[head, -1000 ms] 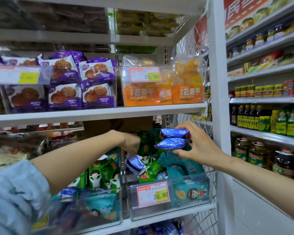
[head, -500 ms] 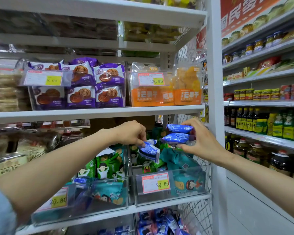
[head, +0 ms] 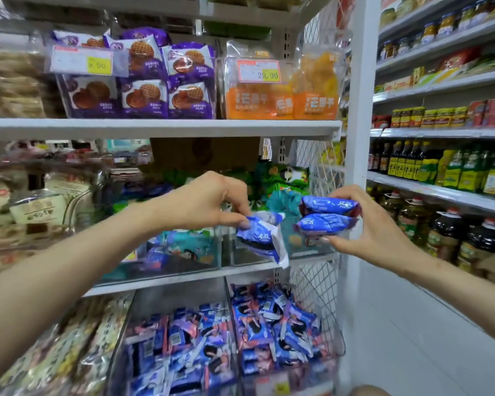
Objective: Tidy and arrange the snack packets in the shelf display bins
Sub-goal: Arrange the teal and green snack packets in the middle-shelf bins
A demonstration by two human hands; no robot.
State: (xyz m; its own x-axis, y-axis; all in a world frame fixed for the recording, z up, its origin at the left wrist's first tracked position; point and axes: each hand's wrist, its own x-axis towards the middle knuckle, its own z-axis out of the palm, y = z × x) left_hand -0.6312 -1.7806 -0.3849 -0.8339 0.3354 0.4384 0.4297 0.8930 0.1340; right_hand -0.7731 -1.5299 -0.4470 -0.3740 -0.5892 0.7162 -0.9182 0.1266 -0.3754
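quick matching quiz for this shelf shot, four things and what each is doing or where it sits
1 left hand
2 right hand
3 orange packs
4 heap of blue packets

a lowest level, below both hands
b pinches one blue packet
c behind the 29.90 tag
d holds two stacked blue packets

Pairs: 1-b, 2-d, 3-c, 4-a

Price tag (head: 259, 71) reading 29.90 before orange packets (head: 316, 105), price label (head: 82, 62) before purple biscuit packets (head: 143, 98) too blurred

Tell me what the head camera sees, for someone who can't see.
The left hand pinches one blue snack packet and the right hand grips two more packets, stacked, in front of shop shelves. Below them, a clear bin holds many similar blue packets.
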